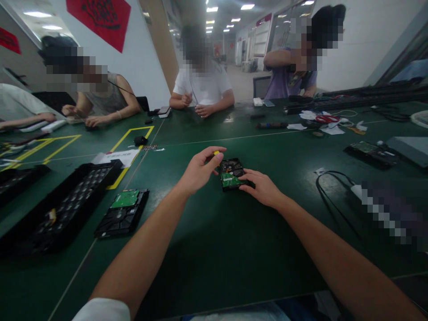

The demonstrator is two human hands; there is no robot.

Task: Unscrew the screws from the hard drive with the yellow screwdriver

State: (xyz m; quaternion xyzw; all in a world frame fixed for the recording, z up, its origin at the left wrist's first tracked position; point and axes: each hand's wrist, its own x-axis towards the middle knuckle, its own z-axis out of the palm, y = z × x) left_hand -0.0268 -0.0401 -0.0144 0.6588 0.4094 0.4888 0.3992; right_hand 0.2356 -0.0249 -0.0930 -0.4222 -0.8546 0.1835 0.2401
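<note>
A black hard drive [231, 179] with a green circuit board lies on the table in front of me. My left hand [202, 169] is closed, thumb and fingers pinching a yellow-handled screwdriver [216, 153] at the drive's left edge; only bits of its yellow handle show, and the tip is hidden. At the right side of the same drive, my right hand [262, 187] grips the edge with thumb and fingers. A second hard drive [122, 213], also board side up, rests to the left of my left forearm.
A long black tray [63, 205] stands on the green table [200, 249] at left. To the right are another hard drive [371, 154], a grey box [409, 149] and a black cable [329, 214]. Several people sit across the table, one in a white shirt [203, 87].
</note>
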